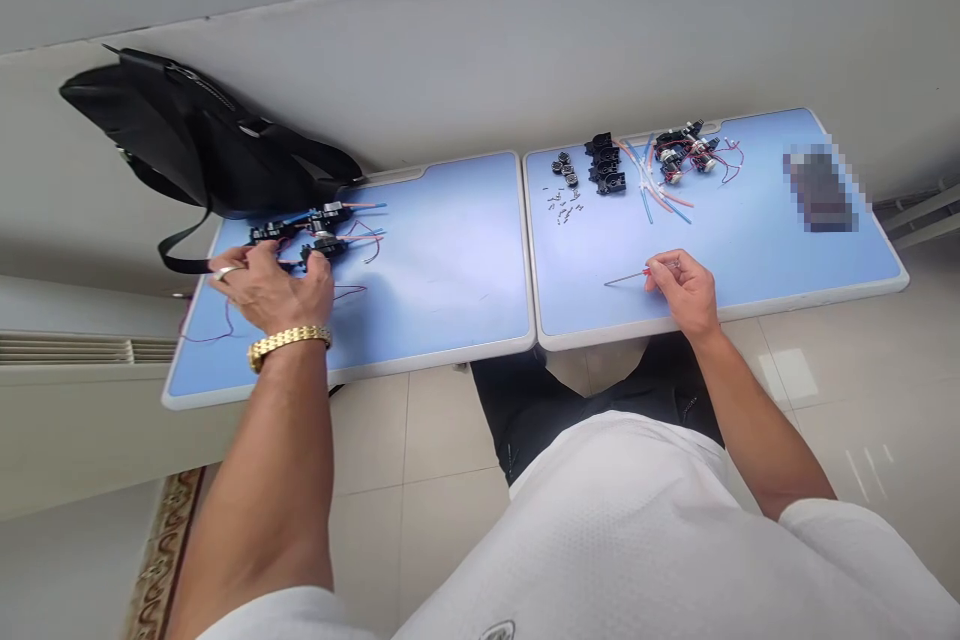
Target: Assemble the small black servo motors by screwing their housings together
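Left hand (270, 288) lies wide across the wired assembly (326, 245) at 9 o'clock; whether it grips cannot be told. Right hand (679, 292) pinches a red-handled screwdriver (626, 277) narrowly at 3 o'clock.

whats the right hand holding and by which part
The right hand is pinching a small red-handled screwdriver by its handle, with the thin shaft pointing out to the left.

A thin steel screwdriver shaft (625, 278) looks smooth and bright, a pale-blue plastic tabletop (442, 260) matt (barely sheened), a black cloth bag (187, 140) soft.
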Demonstrator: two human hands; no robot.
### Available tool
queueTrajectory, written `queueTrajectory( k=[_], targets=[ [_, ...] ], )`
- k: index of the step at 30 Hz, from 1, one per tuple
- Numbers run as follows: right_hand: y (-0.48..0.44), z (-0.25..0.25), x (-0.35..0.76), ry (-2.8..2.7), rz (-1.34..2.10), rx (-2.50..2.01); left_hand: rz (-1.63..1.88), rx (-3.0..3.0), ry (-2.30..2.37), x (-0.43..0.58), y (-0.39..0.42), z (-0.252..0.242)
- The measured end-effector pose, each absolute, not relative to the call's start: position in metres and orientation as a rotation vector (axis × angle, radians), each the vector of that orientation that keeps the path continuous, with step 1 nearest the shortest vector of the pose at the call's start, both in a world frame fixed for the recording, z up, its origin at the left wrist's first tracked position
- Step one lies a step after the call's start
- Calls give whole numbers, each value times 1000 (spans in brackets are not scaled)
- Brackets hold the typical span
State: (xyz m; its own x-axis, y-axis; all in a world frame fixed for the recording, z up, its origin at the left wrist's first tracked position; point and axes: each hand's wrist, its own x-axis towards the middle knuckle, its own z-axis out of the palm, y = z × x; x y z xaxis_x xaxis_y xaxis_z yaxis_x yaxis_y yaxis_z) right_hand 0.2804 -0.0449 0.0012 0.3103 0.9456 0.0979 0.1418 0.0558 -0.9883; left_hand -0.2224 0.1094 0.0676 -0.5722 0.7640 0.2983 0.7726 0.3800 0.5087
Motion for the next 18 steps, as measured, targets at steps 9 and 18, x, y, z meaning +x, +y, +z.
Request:
queueTrajectory(
  k=[9,18],
  targets=[
    [-44,6,282,-1047,797,-1362,-1771,-2159,-2075,-117,35,42],
    [-43,4,286,-1032,787,-1315,-1911,-2305,-2290,-28,-11,-1]
  ],
)
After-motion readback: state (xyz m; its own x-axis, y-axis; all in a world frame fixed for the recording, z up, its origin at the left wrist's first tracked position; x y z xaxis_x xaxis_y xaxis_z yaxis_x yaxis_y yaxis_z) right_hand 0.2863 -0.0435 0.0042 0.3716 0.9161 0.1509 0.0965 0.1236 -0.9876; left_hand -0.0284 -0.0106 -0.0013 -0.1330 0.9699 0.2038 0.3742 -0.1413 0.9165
